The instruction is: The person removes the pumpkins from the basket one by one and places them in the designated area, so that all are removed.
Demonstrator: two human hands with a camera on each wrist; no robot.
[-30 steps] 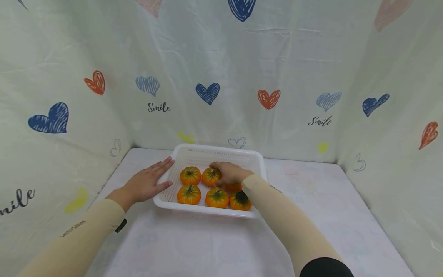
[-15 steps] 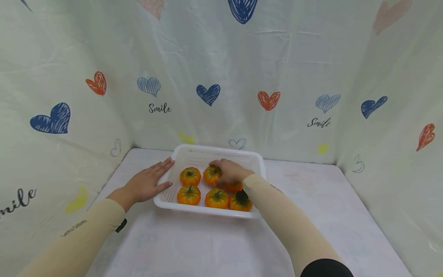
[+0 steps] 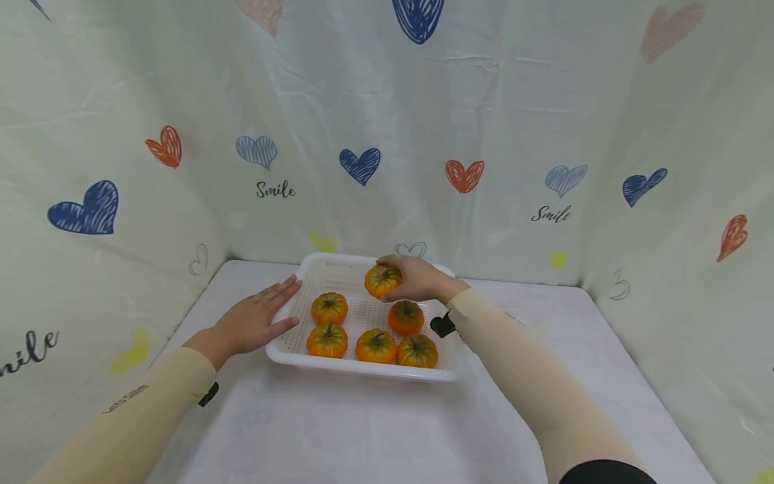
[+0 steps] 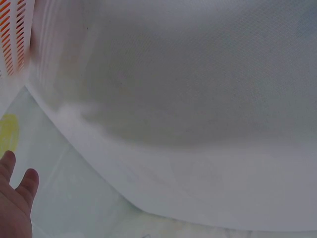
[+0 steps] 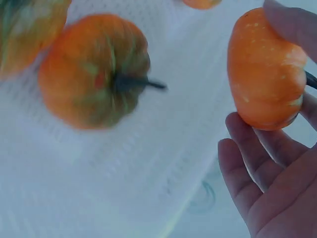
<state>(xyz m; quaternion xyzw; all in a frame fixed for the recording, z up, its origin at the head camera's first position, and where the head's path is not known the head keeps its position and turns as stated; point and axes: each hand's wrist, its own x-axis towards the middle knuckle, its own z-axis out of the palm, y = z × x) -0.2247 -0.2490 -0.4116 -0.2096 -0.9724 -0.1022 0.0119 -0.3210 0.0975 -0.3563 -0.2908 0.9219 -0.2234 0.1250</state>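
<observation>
My right hand (image 3: 419, 278) grips a small orange pumpkin (image 3: 382, 279) over the back part of a white perforated plastic basket (image 3: 363, 368). In the right wrist view the held pumpkin (image 5: 265, 69) sits between thumb and fingers, its stem partly behind the hand. My left hand (image 3: 250, 318) lies with straight fingers at the basket's left rim. Several more pumpkins stand in the basket: one (image 3: 329, 308) at left, another (image 3: 406, 317) just below the right hand, and a front row including a middle pumpkin (image 3: 376, 345). The left wrist view catches only some fingertips (image 4: 28, 182) and the basket's slotted side (image 4: 20, 34).
A white-covered table (image 3: 363, 430) carries the basket near its back edge. Behind and at both sides hangs a pale curtain (image 3: 411, 101) printed with hearts and the word Smile.
My right hand has lifted the back middle pumpkin and carried it up and slightly back, uncovering the pumpkins at right. The left hand stays at the rim.
</observation>
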